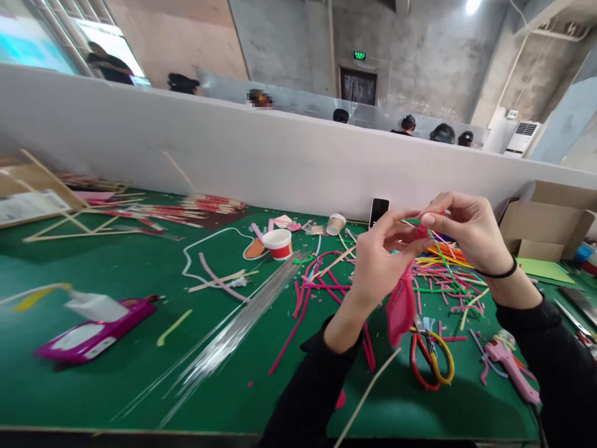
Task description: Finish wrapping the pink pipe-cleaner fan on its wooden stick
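Note:
Above the table's right half, my left hand [380, 261] has its fingers closed on a pink fuzzy petal-shaped piece [401, 308], seemingly made of pipe cleaners, which hangs below the palm. Close beside it, my right hand [466, 227] pinches at the upper pink end, thumb and fingers pressed together. A short thin wire shows between the hands. A green strand [441, 252] runs down from near the fingertips; where it is held is hidden. Beneath the hands lie red-and-yellow-handled pliers [430, 361] and many loose coloured pipe cleaners [448, 267].
A bundle of thin wires [233, 323] lies across the green table [140, 386]. To the left are a purple device [97, 330] and wooden sticks [205, 208]. A paper cup [278, 244] and phone [379, 211] stand behind. A pink glue gun [513, 367] and scissors [573, 320] lie right.

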